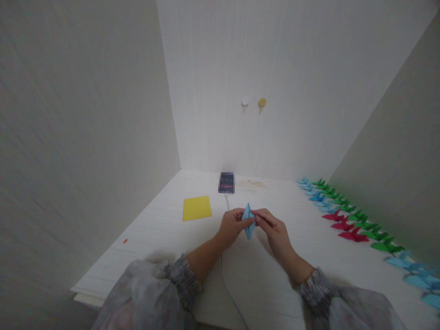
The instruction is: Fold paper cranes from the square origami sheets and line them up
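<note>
A light blue folded paper piece (248, 222), pointed at top and bottom, is held upright above the white table (165, 220). My left hand (231, 227) pinches its left side. My right hand (273, 230) pinches its right side, fingers curled over the upper edge. Both hands meet at the paper, a little above the table's middle.
A yellow paper square (197, 208) lies flat to the left. A phone (226, 182) with a white cable (225, 270) stands behind the hands. Rows of folded paper figures, blue (318, 197), green (357, 215) and red (345, 225), line the right wall. A small red scrap (125, 240) lies at left.
</note>
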Available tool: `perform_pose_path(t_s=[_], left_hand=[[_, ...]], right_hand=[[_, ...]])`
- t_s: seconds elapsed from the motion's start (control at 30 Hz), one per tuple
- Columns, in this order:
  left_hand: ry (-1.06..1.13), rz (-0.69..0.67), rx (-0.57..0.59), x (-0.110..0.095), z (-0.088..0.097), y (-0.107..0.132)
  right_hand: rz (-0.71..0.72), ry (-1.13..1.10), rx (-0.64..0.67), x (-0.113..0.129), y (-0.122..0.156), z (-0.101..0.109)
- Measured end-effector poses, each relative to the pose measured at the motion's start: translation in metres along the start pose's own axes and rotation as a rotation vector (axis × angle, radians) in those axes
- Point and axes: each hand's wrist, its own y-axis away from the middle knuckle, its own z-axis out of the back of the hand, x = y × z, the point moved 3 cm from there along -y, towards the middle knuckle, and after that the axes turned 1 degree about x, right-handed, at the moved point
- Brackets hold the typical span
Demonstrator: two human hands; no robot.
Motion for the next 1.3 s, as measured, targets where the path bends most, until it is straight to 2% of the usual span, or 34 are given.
perform_pose_path(t_s=[0.13, 0.37, 0.9, 1.3], left_hand=[[-0.027, 0.039, 0.072, 0.003, -0.001, 0.001], [-0.146, 0.07, 0.209, 0.011, -0.002, 0.002], [-0.356, 0.037, 0.26, 0.021, 0.003, -0.001], [-0.351, 0.115, 0.302, 0.022, 0.001, 0.0]], right_hand=[[-0.123, -0.083, -0.068, -0.008, -0.001, 0.003], [-0.141, 0.026, 0.006, -0.001, -0.003, 0.008], [-0.282, -0.032, 0.007, -0.008, 0.0, 0.009], [-0.249, 0.014, -0.051, 0.001, 0.001, 0.008]])
